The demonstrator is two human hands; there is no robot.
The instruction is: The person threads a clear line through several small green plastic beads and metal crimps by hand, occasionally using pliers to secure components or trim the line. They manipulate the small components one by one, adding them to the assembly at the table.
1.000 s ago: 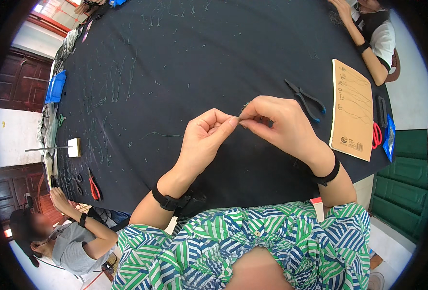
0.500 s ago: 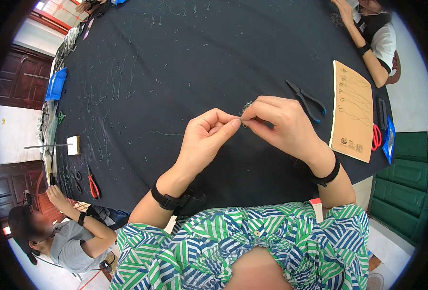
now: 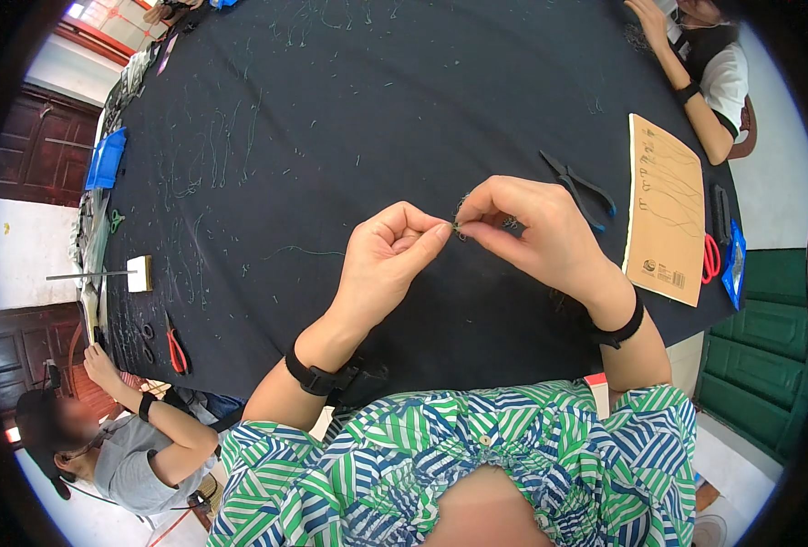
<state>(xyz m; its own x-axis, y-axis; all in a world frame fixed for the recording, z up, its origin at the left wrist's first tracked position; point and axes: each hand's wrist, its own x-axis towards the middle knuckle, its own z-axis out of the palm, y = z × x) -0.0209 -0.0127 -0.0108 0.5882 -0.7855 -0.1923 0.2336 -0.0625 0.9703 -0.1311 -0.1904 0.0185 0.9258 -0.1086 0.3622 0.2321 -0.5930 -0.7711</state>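
Note:
In front of my chest, above the black cloth, both hands meet in a fine pinch. My left hand [image 3: 390, 260] has thumb and index fingertip closed on a thin green thread [image 3: 308, 250], whose loose tail runs left from behind this hand. My right hand [image 3: 536, 237] pinches the thread's other part, thumb against index finger, right beside the left fingertips. A bit of green shows between the two pinches. Just behind the right fingers is a small tangle of grey wiry loops [image 3: 461, 208], mostly hidden; whether it is held or lies on the cloth I cannot tell.
To the right lie dark pliers [image 3: 579, 187], a brown notebook [image 3: 664, 214] with small looped pieces on thin lines, red-handled scissors [image 3: 711, 260] and a blue packet [image 3: 735, 264]. Leftward are red-handled pliers [image 3: 177, 351], a white block [image 3: 139, 273] and scattered threads. Other people sit around the table.
My right fingertips have shifted slightly and their pinch has tilted, so green thread now shows between the hands. My left hand stays almost still. The person at lower left has moved an arm a little.

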